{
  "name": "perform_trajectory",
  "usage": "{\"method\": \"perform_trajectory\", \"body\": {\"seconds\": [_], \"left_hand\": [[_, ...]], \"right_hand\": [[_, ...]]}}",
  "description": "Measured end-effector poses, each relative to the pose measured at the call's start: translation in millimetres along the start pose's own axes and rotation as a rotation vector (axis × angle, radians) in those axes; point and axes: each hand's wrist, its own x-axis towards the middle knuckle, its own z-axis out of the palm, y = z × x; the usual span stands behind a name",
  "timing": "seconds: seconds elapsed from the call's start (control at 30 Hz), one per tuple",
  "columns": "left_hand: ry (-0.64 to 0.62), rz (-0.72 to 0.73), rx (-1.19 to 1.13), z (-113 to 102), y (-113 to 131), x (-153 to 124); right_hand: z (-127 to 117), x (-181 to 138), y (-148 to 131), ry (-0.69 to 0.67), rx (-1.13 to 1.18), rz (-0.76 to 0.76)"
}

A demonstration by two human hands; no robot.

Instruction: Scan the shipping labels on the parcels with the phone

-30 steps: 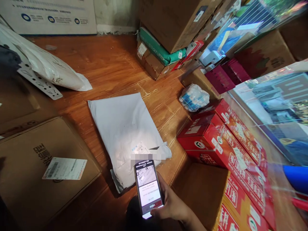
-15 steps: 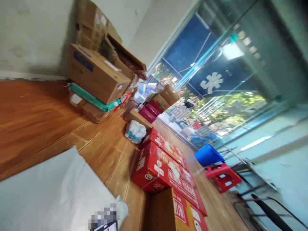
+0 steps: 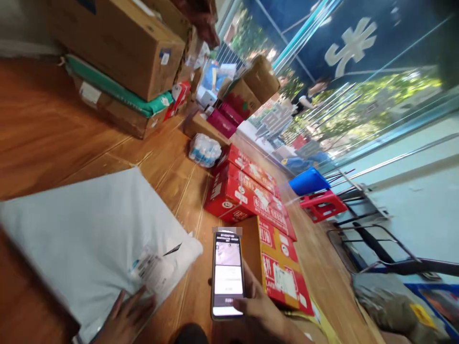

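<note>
Head view: right hand (image 3: 263,310) grips a phone (image 3: 227,273), fingers clamped; left hand (image 3: 124,319) lies fingers apart on a near-left parcel (image 3: 82,234).

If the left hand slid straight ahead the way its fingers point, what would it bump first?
Probably the shipping label on the grey mailer bag; the left hand already rests at the bag's near edge, fingers aimed at it.

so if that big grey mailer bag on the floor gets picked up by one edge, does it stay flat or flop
The grey mailer bag would probably flop: it lies thin and creased under the left hand. Its smooth plastic skin looks likely to slide easily on the wood floor.
</note>
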Motion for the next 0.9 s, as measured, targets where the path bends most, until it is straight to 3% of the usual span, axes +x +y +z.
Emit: {"method": "perform_trajectory", "body": {"seconds": [0.07,0.17,0.37,0.57,0.67,0.8,0.9], "left_hand": [[-0.091,0.075,-0.036,-6,-22,-11],[-0.13,0.121,-0.019,-31,-39,-24],[-0.143,0.035,-0.042,-69,-16,-44],[-0.127,0.031,-0.101,-72,-17,-62],[-0.137,0.042,-0.097,-69,-21,-65],[-0.056,0.066,-0.054,-64,-22,-64],[-0.032,-0.028,0.004,-64,-16,-59]], "right_hand": [[2,-1,3,0.007,-0.043,0.003],[8,0,9,0.003,-0.097,0.029],[12,9,37,0.01,-0.09,0.112],[31,18,48,0.131,0.1,0.272],[44,21,47,0.175,0.105,0.274],[54,26,50,0.13,0.082,0.244],[51,27,57,0.101,0.03,0.238]]}}
